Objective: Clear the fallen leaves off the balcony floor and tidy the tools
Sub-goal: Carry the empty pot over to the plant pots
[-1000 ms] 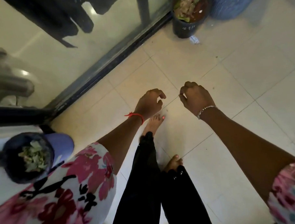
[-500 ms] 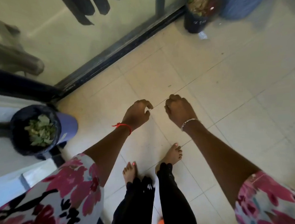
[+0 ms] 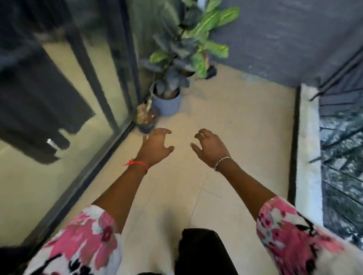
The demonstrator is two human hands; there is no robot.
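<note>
While both arms are held out over the balcony floor point(image 3: 227, 106), the left hand point(image 3: 154, 148) and the right hand point(image 3: 211, 147) are seen empty, fingers spread and loosely curled, nothing gripped in either. No fallen leaves can be made out on the pale tiles shown here, though the frame is blurred and small debris could be missed. A small dark pot point(image 3: 145, 120) filled with what may be gathered leaves is set against the sliding-door track point(image 3: 98, 161) at the floor's left edge, just beside a blue-grey planter point(image 3: 167, 104), with a second leafy plant point(image 3: 205, 44) in the far left corner. No tools are visible, so the clearing is judged largely done, while the tidying of tools appears to remain.
</note>
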